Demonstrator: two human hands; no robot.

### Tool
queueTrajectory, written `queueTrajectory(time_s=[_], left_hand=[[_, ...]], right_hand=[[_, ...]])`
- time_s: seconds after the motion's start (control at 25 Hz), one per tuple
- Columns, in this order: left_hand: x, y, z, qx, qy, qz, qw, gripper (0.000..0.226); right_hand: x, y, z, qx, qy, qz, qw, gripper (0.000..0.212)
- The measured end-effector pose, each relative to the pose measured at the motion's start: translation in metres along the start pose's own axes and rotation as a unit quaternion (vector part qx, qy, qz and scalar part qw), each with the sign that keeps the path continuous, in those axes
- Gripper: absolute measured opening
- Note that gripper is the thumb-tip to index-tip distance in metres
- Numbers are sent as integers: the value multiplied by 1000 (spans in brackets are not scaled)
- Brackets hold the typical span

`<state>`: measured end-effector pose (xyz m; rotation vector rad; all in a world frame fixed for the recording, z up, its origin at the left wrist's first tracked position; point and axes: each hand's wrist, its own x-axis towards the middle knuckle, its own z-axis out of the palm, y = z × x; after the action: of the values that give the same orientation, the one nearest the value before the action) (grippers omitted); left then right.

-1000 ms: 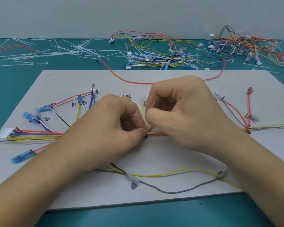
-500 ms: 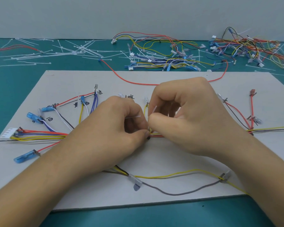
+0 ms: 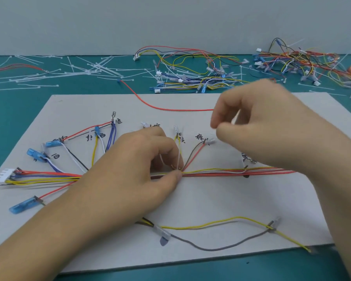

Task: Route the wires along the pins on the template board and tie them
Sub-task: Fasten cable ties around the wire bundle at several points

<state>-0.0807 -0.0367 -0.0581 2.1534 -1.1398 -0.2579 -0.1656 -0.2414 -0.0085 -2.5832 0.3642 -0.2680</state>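
Behind the template board (image 3: 190, 203), the teal bench (image 3: 28, 110) carries a scatter of loose white cable ties (image 3: 73, 71) at back left and two tangled heaps of spare harnesses (image 3: 199, 76) at back centre and right. One stray red wire (image 3: 162, 107) curves from the bench onto the board and disappears behind the right hand (image 3: 276, 126). The main wire bundle (image 3: 221, 173) lies across the board's middle with its long axis left to right, ending at a white connector (image 3: 2, 176) on the left edge; branches with blue terminals (image 3: 33, 154) fan up and leftward. The left hand (image 3: 142, 169) covers the bundle's centre, its fingers (image 3: 177, 175) pinching the wires where a thin white tie (image 3: 179, 153) stands nearly upright. The right hand hovers above, blurred, thumb and forefinger pressed together; what they grip cannot be told. A yellow and a grey wire (image 3: 211, 247) sag along the near edge
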Motion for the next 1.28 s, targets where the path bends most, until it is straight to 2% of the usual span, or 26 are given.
queueTrajectory(time_s=[0.08,0.24,0.36,0.48,0.68,0.88,1.0,1.2,1.28], left_hand=[[1,1,-1,-3,-1,-1,1000,16],[1,2,-2,-2,-2,-3,1000,13],[1,2,-2,0,0,-7,1000,13],[1,2,-2,-13,-2,-10,1000,12],[1,1,-2,-12,-3,-11,1000,11],[1,2,-2,-8,-2,-10,1000,11],[2,3,-2,4,3,-16,1000,10],[2,8,0,48,18,-36,998,12],[2,9,0,58,18,-40,997,12]], right_hand=[[0,4,0,-73,-85,48,993,7],[-3,6,-11,-120,-122,91,981,15],[-6,5,-20,-146,-196,144,959,31],[-8,8,-21,-165,-252,168,939,29],[-9,6,-20,-185,-274,182,926,37],[-14,4,-18,-212,-274,155,925,29],[-14,3,-16,-217,-249,105,938,16],[-15,10,-13,-213,-215,60,951,27],[-16,12,-11,-218,-197,56,954,14]])
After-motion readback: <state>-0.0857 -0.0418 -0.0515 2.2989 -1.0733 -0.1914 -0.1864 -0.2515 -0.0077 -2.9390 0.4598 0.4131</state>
